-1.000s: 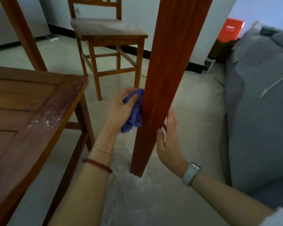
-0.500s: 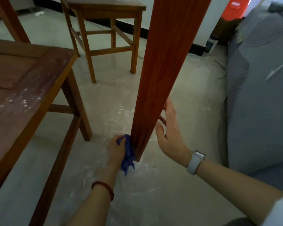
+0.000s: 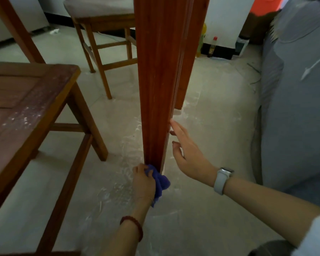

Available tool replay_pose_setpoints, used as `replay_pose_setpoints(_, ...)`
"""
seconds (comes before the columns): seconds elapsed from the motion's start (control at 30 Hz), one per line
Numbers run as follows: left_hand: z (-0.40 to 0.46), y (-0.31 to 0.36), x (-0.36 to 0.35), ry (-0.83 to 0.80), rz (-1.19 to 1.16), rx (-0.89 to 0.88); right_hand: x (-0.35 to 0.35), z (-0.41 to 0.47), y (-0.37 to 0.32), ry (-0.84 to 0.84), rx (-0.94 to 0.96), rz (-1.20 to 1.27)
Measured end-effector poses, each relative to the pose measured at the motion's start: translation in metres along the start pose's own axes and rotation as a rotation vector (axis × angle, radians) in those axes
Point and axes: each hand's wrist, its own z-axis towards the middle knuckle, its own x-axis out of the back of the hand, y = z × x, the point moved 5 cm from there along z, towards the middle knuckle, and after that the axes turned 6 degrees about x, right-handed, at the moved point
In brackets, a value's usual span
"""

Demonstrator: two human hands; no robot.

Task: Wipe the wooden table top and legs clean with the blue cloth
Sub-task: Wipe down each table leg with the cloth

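Blue cloth [image 3: 160, 181] bunched in left hand [image 3: 143, 182] at leg [image 3: 155, 89] base; right hand [image 3: 189, 156] flat, fingers straight.

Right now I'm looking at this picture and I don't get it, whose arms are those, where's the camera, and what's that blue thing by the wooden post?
There is no machine here. The arms belong to a person wearing a wide-angle camera on their head, so you look down along their arms.

The left hand grips a crumpled blue cloth against the bottom of a reddish wooden table leg, close to the dusty floor. The right hand, with a watch on its wrist, holds nothing; its fingers lie straight along the leg's other side.

To the left is a low wooden table speckled with white dust, behind it a wooden chair, and on the right something grey and cloth-covered.
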Motion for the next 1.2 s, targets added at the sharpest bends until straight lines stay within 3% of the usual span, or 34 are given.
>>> replay_pose_setpoints(0.1,-0.002,0.023,0.013,0.086,-0.037,-0.076,0.008,0.002,0.003,0.041,-0.024,0.021)
replay_pose_setpoints(0.27,-0.042,0.119,0.057,0.281,-0.186,-0.46,0.026,0.011,-0.006,0.189,-0.03,0.133)
replay_pose_setpoints(0.37,-0.057,0.167,0.074,0.434,-0.147,-0.706,0.034,0.015,-0.017,0.248,0.015,0.193)
replay_pose_setpoints(0.43,-0.063,0.174,0.07,0.442,-0.09,-0.807,0.038,0.015,-0.021,0.257,0.042,0.222)
replay_pose_setpoints(0.5,-0.062,0.161,0.056,0.334,-0.013,-0.773,0.043,0.012,-0.02,0.268,0.051,0.252)
replay_pose_setpoints(0.6,-0.059,0.134,0.045,0.167,0.062,-0.553,0.049,0.004,-0.012,0.288,0.01,0.284)
replay_pose_setpoints(0.7,-0.07,0.164,0.064,0.323,0.056,-0.629,0.052,0.003,-0.011,0.29,-0.024,0.304)
replay_pose_setpoints(0.83,-0.099,0.257,0.095,0.558,0.063,-0.961,0.064,0.02,-0.036,0.311,-0.03,0.42)
replay_pose_setpoints(0.93,-0.104,0.283,0.095,0.616,0.153,-1.042,0.074,0.031,-0.056,0.257,0.028,0.55)
replay_pose_setpoints(1.07,-0.102,0.253,0.082,0.56,0.109,-0.862,0.074,0.03,-0.064,0.089,0.034,0.854)
replay_pose_setpoints(1.2,-0.106,0.224,0.073,0.355,-0.203,-0.637,0.075,0.024,-0.059,0.013,-0.003,0.954)
